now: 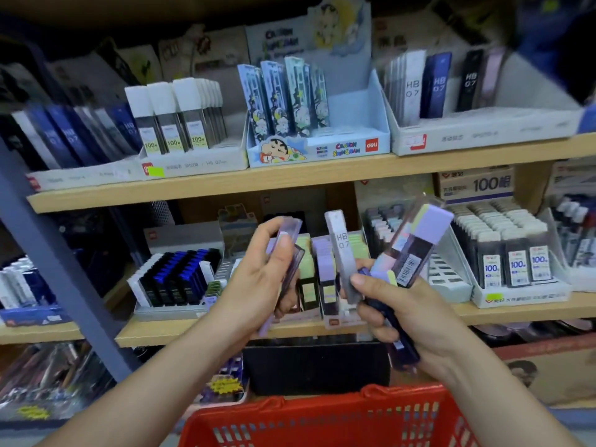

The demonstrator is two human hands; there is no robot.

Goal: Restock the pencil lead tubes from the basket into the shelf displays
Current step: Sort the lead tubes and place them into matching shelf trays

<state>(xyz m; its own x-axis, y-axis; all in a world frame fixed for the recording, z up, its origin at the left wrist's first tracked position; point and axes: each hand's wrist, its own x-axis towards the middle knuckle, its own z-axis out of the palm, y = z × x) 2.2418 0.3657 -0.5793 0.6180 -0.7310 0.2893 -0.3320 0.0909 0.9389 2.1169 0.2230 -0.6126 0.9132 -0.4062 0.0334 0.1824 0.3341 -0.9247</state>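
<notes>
My left hand [258, 279] grips two or three purple pencil lead tubes [288, 250], thumb on top. My right hand [400, 311] holds a fan of several lead tubes: a grey one marked HB 0.7 [342, 253], pastel-capped ones [419, 240] and a dark blue one [400, 330] pointing down. Both hands hover in front of the middle shelf, over a display box of pastel-capped tubes [322, 275]. The red basket [322, 417] sits below my hands at the bottom edge; its contents are hidden.
The upper wooden shelf [225, 182] carries display boxes of lead tubes, among them a cartoon-printed blue box [322, 146]. The middle shelf has a tray of black and blue tubes [180, 279] on the left and a box of 100-count tubes [516, 262] on the right. A blue metal upright [54, 253] slants at left.
</notes>
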